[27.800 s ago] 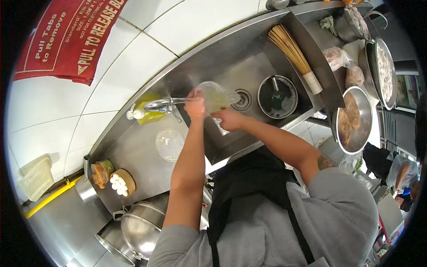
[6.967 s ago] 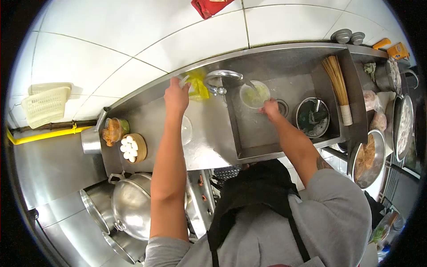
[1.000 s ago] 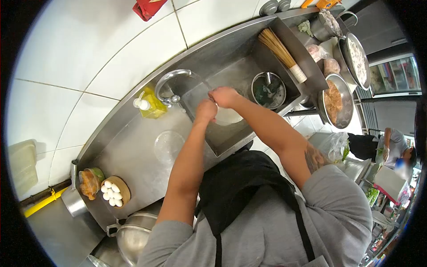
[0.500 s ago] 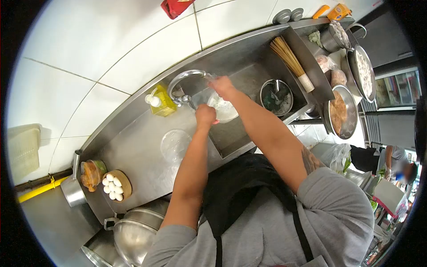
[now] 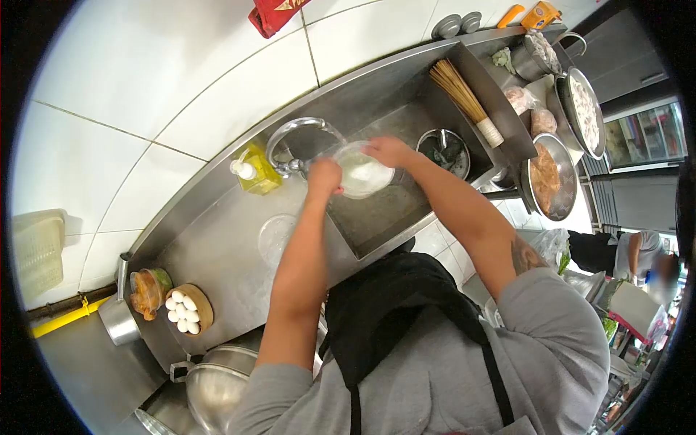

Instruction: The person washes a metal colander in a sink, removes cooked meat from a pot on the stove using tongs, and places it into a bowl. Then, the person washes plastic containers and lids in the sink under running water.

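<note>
A clear plastic bowl (image 5: 362, 174) with whitish, foamy water in it is held over the sink (image 5: 377, 232). My left hand (image 5: 325, 176) grips its left rim with closed fingers. At the bowl's upper right edge is my right hand (image 5: 389, 151), blurred, its fingers hard to make out. The curved faucet (image 5: 297, 125) ends just above the bowl. Left of the faucet stands a yellow soap bottle (image 5: 259, 172) with a white pump. A round clear lid (image 5: 277, 238) lies on the steel counter beside my left forearm.
Right of the bowl, a pot (image 5: 444, 154) with dark liquid sits in the sink. A bundle of sticks (image 5: 464, 98) leans beyond it. White eggs in a round container (image 5: 197, 308) are at the left. A co-worker (image 5: 638, 254) stands far right.
Since half a second ago, my right hand has moved from beneath the faucet to the bowl's right side. The view has shifted slightly. Earlier, my left hand was at the soap bottle.
</note>
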Tool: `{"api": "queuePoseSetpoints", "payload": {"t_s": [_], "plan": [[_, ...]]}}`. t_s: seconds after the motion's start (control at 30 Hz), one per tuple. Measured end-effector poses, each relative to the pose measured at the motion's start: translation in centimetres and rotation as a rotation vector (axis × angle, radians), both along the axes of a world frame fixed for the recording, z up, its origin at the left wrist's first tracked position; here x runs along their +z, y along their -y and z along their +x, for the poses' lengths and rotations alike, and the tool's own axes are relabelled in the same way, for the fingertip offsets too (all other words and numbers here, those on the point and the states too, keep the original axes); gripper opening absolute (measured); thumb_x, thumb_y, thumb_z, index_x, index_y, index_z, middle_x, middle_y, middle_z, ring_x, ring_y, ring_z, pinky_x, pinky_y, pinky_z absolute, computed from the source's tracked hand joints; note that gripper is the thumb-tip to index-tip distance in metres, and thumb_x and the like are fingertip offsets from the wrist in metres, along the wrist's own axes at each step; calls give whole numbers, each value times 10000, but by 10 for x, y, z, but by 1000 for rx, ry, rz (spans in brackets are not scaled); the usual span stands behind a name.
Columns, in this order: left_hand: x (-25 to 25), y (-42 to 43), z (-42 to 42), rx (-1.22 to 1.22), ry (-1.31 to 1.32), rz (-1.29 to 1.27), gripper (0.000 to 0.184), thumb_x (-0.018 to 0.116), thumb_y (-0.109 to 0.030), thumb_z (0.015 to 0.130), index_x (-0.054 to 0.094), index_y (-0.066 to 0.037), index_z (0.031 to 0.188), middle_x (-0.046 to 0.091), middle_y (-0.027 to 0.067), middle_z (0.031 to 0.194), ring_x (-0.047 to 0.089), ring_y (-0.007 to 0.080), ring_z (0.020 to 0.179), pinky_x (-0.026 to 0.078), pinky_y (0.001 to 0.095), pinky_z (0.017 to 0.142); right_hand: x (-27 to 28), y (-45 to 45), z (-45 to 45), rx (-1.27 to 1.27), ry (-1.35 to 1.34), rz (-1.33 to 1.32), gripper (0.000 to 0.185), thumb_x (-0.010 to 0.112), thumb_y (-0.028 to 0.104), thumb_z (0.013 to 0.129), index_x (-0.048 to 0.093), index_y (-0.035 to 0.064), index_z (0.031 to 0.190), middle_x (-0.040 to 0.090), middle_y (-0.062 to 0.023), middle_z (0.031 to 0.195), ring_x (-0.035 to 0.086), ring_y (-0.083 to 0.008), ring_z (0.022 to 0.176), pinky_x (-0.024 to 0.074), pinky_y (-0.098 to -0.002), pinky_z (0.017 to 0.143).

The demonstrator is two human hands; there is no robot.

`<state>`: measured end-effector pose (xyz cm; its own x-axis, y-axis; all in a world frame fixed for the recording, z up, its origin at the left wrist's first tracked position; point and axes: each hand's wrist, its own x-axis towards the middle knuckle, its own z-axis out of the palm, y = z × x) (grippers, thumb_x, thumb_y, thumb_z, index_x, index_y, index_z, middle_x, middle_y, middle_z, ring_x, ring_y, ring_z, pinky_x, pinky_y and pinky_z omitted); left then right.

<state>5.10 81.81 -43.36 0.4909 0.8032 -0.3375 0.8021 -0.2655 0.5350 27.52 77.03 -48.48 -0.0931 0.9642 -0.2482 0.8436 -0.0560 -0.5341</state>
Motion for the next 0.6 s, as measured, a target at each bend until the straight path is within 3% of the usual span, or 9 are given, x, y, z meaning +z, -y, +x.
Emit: {"api": "queuePoseSetpoints", "payload": {"t_s": [0.1, 0.13, 0.23, 0.27, 0.33, 0.37, 0.4, 0.5, 0.6], "plan": [[9, -26, 12, 48, 74, -155, 287, 437, -117, 826, 672, 28, 901, 693, 222, 833, 686, 299, 582, 507, 425, 878, 14, 37, 5, -525, -965, -617, 465, 530, 283, 957, 455, 80, 1369, 598, -130, 1238, 638, -305, 1021, 557, -489, 792], [13, -28, 19, 155, 95, -163, 308, 439, -127, 833, 695, -12, 961, 691, 231, 908, 704, 320, 714, 499, 427, 900, 4, 50, 7, -491, -1345, -510, 421, 521, 163, 938, 468, 50, 1341, 597, -140, 1217, 639, -276, 1027, 582, -423, 804], [-2, -33, 33, 189, 122, 146, 295, 492, -153, 827, 701, -21, 989, 674, 252, 979, 680, 354, 901, 495, 422, 908, -13, 44, 17, -343, -642, -136, 437, 518, 97, 888, 486, 30, 1319, 599, -155, 1206, 643, -270, 1017, 582, -420, 783], [-7, -38, 38, 221, 183, -45, 307, 572, -216, 841, 677, -20, 1051, 662, 237, 1085, 619, 355, 1076, 482, 432, 924, -18, 40, 23, -339, -539, -71, 454, 521, 78, 863, 491, 24, 1313, 603, -163, 1197, 644, -263, 1011, 580, -416, 777], [-15, -33, 45, 411, 797, -827, 357, 593, -269, 865, 638, -30, 1126, 647, 197, 1147, 619, 337, 1069, 481, 442, 930, -21, 32, 42, -303, -413, -27, 489, 540, 61, 823, 496, 20, 1308, 604, -182, 1194, 639, -270, 1025, 568, -425, 789], [-18, -29, 48, 494, 1093, -1228, 387, 604, -295, 877, 619, -35, 1164, 639, 177, 1178, 619, 328, 1065, 481, 447, 933, 18, 31, 39, -45, 47, -54, 483, 661, 151, 756, 569, 28, 1214, 603, -198, 1175, 616, -308, 1036, 516, -403, 874], [-21, -25, 53, 476, 1129, -1260, 407, 599, -315, 889, 595, -40, 1189, 630, 159, 1191, 613, 320, 1069, 473, 449, 944, 61, 30, 35, 225, 488, -11, 498, 783, 242, 690, 641, 35, 1120, 602, -214, 1156, 592, -346, 1046, 464, -380, 960], [-36, -13, 74, 467, 1231, -1279, 453, 592, -360, 911, 551, -47, 1237, 615, 123, 1203, 601, 305, 1071, 454, 449, 970, 110, 47, 1, -595, 506, 336, 266, 654, 205, 785, 661, 70, 1014, 618, -176, 1051, 564, -324, 1052, 447, -398, 962], [-46, -4, 89, 579, 1286, -1117, 468, 591, -371, 915, 552, -39, 1242, 616, 124, 1186, 596, 301, 1076, 447, 443, 979, 100, 42, -5, -43, 425, 395, 293, 576, 242, 834, 622, 89, 1079, 617, -154, 1040, 545, -317, 1070, 424, -416, 974]]}}
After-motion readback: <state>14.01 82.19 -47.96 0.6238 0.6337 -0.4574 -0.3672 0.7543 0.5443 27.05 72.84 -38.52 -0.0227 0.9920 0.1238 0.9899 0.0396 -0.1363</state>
